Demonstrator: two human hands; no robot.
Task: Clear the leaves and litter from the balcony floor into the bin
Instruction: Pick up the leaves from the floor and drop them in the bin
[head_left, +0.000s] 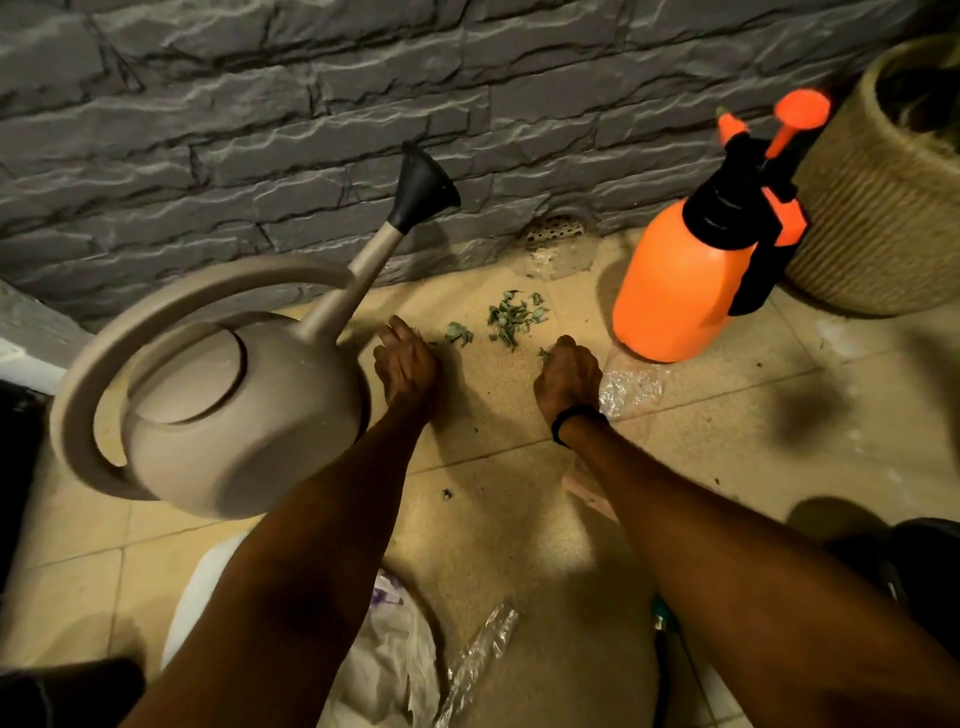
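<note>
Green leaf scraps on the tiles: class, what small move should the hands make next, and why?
Probably draw the left hand and right hand together around the loose pile of green leaf scraps, which lies on the beige tiled floor just beyond them.

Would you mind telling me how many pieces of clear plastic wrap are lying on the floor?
2. One piece of wrap lies beside the right hand, in front of the orange sprayer; the other piece lies low between the forearms. More may hide under the arms.
</note>
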